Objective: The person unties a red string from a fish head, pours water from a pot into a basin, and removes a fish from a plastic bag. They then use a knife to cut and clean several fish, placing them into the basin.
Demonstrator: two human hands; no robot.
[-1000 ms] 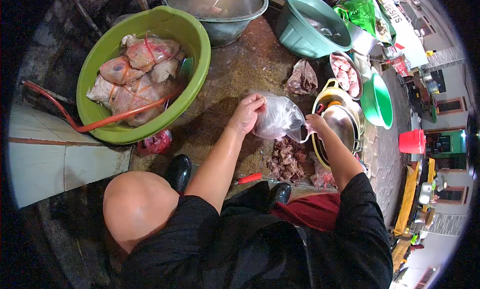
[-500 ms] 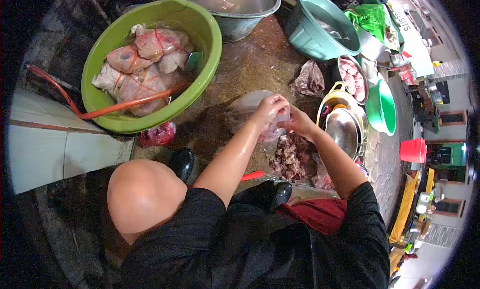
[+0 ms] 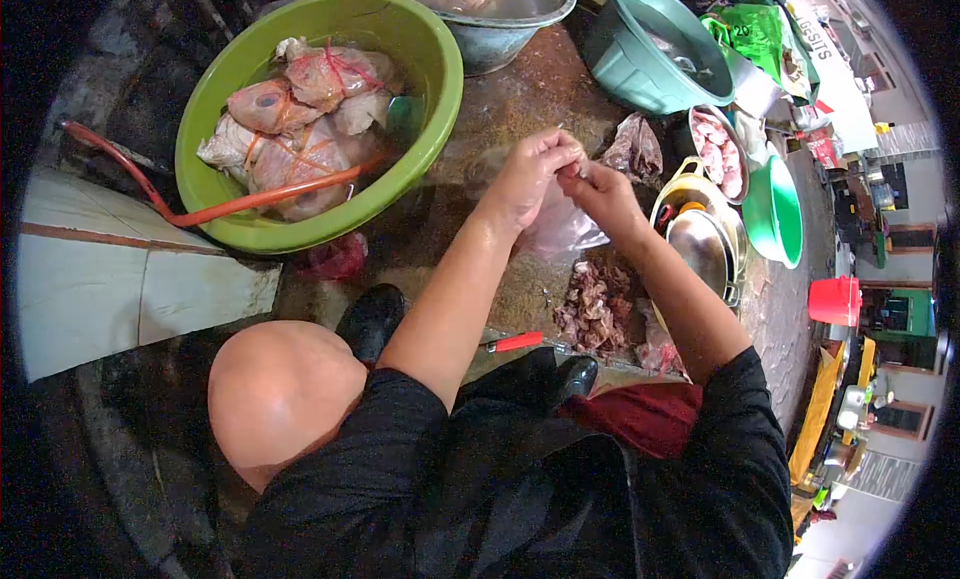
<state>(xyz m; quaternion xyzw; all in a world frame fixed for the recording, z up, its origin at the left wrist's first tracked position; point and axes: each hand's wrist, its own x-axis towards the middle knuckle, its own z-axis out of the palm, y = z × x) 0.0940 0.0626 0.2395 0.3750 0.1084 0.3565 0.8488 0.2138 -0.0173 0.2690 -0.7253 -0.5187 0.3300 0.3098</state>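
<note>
A clear plastic bag (image 3: 562, 224) hangs below my two hands, its top edge bunched between the fingers. My left hand (image 3: 538, 174) pinches it from the left, fingertips close to those of the other hand. On the other side, my right hand (image 3: 607, 197) is closed on the same gathered part. Whether the bag holds anything is hard to make out. Just in front of my feet lies a heap of dark chopped meat scraps (image 3: 598, 304). A red handle (image 3: 517, 342) lies near it on the wet floor.
At left stands a green tub (image 3: 449, 89) with bagged, tied fish heads (image 3: 265, 109) and an orange hose (image 3: 245, 211). A metal basin (image 3: 500, 45), teal bucket (image 3: 632, 64), pots (image 3: 700, 254), a bowl of fish pieces (image 3: 715, 149) and a green basin (image 3: 775, 214) stand ahead and right.
Both hands have risen slightly away from me and come closer together, gathering the bag's top. The bag now hangs under them. The camera view has shifted a little.
</note>
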